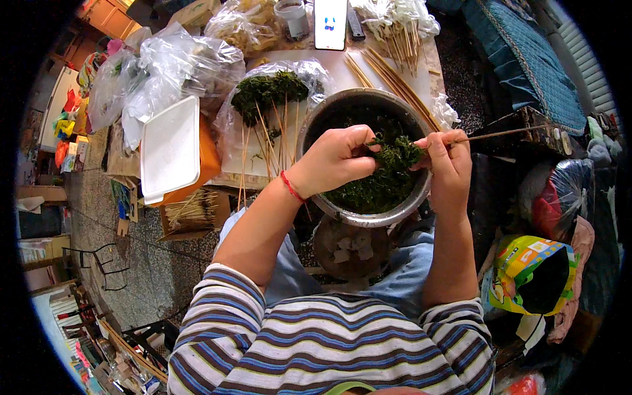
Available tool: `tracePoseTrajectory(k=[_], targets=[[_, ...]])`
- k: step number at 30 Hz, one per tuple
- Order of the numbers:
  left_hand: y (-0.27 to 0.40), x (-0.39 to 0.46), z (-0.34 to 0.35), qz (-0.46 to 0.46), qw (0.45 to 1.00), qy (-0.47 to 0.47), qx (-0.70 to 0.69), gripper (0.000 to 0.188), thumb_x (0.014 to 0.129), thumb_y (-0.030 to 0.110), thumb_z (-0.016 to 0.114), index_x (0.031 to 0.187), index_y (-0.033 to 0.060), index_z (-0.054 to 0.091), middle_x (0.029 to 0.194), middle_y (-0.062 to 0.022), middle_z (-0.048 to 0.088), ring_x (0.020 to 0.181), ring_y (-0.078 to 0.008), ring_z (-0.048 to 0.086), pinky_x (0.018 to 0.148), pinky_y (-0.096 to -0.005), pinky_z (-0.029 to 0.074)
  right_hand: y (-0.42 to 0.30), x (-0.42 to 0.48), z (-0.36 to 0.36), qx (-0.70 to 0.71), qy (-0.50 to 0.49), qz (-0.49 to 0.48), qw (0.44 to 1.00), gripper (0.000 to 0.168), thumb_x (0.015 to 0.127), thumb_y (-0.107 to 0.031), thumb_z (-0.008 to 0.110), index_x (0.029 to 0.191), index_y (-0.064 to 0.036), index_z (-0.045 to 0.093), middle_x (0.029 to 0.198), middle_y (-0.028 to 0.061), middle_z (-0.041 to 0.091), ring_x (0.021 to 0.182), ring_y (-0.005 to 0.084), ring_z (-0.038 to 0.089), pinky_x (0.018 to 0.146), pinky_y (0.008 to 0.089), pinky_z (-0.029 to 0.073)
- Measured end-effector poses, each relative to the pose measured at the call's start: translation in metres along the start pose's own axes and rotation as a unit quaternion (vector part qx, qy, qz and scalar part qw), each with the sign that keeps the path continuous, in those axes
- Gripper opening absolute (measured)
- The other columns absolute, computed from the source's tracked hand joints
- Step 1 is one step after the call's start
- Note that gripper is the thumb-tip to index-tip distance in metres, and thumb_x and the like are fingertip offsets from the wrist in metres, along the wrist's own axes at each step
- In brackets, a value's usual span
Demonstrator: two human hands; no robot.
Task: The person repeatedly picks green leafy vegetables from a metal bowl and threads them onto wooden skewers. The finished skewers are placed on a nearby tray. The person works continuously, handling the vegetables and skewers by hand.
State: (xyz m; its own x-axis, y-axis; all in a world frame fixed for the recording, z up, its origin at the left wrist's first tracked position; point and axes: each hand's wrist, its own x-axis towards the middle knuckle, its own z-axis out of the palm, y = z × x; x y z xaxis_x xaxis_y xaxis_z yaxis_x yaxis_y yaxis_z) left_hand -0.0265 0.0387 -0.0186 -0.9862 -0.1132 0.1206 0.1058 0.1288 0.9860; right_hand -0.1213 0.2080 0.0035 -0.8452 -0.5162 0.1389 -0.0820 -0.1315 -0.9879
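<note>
Above a round metal pot (368,221), my left hand (340,160) pinches a clump of wet dark green leafy strands (397,153), perhaps seaweed. My right hand (448,158) holds a thin wooden skewer (508,133) at the clump's right side, the stick pointing out to the right. The skewer's tip is hidden in the greens and fingers. More of the same greens (373,192) fill the pot. To its left, skewers loaded with greens (270,94) lie on a clear plastic bag, their bare ends towards me. Bare skewers (395,81) rest behind the pot.
An orange container (210,153) with a white lid (170,148) stands at the table's left edge, below plastic bags (182,64). A phone (330,24), a cup (292,19) and bagged skewers (402,37) are at the back. A cardboard box of sticks (195,212) sits lower left.
</note>
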Motion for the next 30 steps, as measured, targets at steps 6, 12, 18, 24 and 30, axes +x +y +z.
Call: tracePoseTrajectory(k=[6, 12, 18, 24, 30], targets=[[0.002, -0.002, -0.001, -0.055, 0.994, -0.013, -0.095, 0.011, 0.072, 0.0, 0.058, 0.077, 0.0004, 0.048, 0.073, 0.0024, 0.048, 0.065, -0.0029, 0.041, 0.055, -0.0212, 0.038, 0.001, -0.003, 0.002, -0.041, 0.04, -0.075, 0.996, 0.014, 0.091, -0.017, 0.048, 0.092, -0.004, 0.042, 0.077, 0.0083, 0.059, 0.063, 0.0112, 0.058, 0.052, 0.022, 0.048], [-0.001, -0.002, 0.001, -0.039, 0.994, -0.034, -0.093, 0.012, 0.073, -0.001, 0.058, 0.08, 0.0012, 0.047, 0.077, 0.0021, 0.049, 0.066, -0.0021, 0.043, 0.056, -0.0192, 0.039, 0.005, -0.001, 0.008, 0.044, 0.091, -0.035, 0.994, 0.017, 0.09, -0.018, 0.05, 0.096, -0.005, 0.041, 0.074, 0.0068, 0.058, 0.06, 0.0111, 0.057, 0.048, 0.0208, 0.045], [0.005, -0.003, 0.002, -0.038, 0.972, -0.065, -0.223, 0.012, 0.077, -0.005, 0.056, 0.085, 0.0025, 0.05, 0.077, 0.0016, 0.053, 0.07, -0.0057, 0.052, 0.06, -0.0205, 0.044, 0.019, 0.003, 0.003, 0.226, 0.031, 0.131, 0.965, 0.014, 0.089, -0.016, 0.052, 0.095, -0.006, 0.044, 0.077, 0.0041, 0.056, 0.062, 0.0102, 0.055, 0.058, 0.0231, 0.048], [0.005, -0.006, 0.002, -0.009, 0.957, -0.096, -0.273, 0.015, 0.077, -0.008, 0.056, 0.086, 0.0028, 0.051, 0.083, 0.0001, 0.056, 0.073, -0.0061, 0.054, 0.063, -0.0211, 0.046, 0.004, -0.004, 0.023, 0.328, 0.021, 0.283, 0.901, 0.018, 0.088, -0.024, 0.054, 0.094, -0.01, 0.045, 0.074, -0.0008, 0.055, 0.059, 0.0103, 0.056, 0.05, 0.0244, 0.049], [0.003, -0.006, -0.002, -0.004, 0.943, -0.055, -0.328, 0.022, 0.071, -0.011, 0.052, 0.085, 0.0055, 0.05, 0.091, -0.0019, 0.058, 0.082, -0.0085, 0.054, 0.071, -0.0224, 0.044, 0.009, -0.008, 0.012, 0.363, -0.053, 0.314, 0.875, 0.014, 0.088, -0.024, 0.054, 0.089, -0.012, 0.046, 0.078, -0.001, 0.057, 0.064, 0.0108, 0.057, 0.051, 0.022, 0.045]])
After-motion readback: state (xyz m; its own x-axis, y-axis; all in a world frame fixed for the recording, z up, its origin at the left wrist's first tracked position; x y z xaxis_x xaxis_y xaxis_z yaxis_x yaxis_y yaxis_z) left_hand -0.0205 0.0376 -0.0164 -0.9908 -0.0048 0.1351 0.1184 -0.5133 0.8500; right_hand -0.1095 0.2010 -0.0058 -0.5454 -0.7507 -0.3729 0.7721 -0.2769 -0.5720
